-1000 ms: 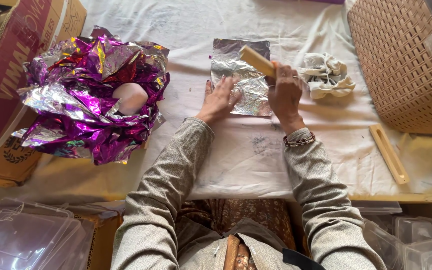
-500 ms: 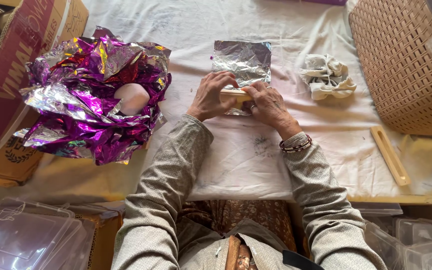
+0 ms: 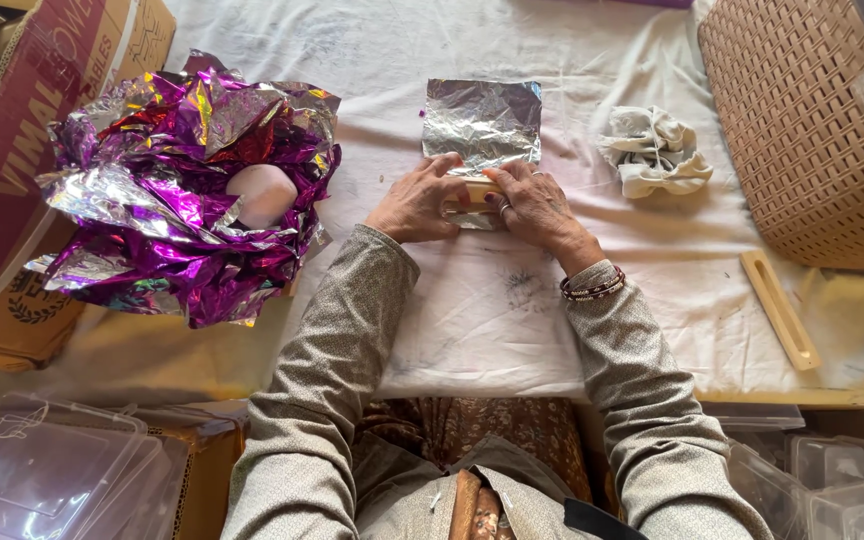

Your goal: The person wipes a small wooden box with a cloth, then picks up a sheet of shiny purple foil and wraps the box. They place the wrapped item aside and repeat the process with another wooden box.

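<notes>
Both hands meet at table centre on a small tan bar [image 3: 474, 193], smooth and flat-sided, probably wood or soap, can't tell which. Left hand [image 3: 420, 200] clamps the bar's left end, fingers curled over the top. Right hand [image 3: 537, 205] presses on the right end, fingers flat, a ring on one finger, thin bangles at the wrist. The bar is mostly hidden between the hands; only a short strip shows.

The bar sits on the near edge of a silver foil sheet [image 3: 482, 122], roughly square, crinkled and shiny, lying flat and reaching away from the hands. A bit of foil shows under the bar at the near side, creased.

All of it rests on a white cloth [image 3: 472, 310] covering the table, wrinkled, with grey smudges near the right wrist.

Left: a big heap of purple-and-silver metallic foil [image 3: 182, 190], crumpled, glossy, with a pale smooth rounded lump [image 3: 262, 193] nested in its middle. Far left: a cardboard box [image 3: 22, 110].

Right of the foil sheet: a wadded off-white rag [image 3: 655, 150], soft folds. Far right: a tan woven plastic basket [image 3: 812, 120], lattice pattern. Near right: a long flat tan stick [image 3: 779, 308] with a groove, lying well apart from the hands.

Near edge, below the table: clear plastic boxes [image 3: 47, 470], stacked.
</notes>
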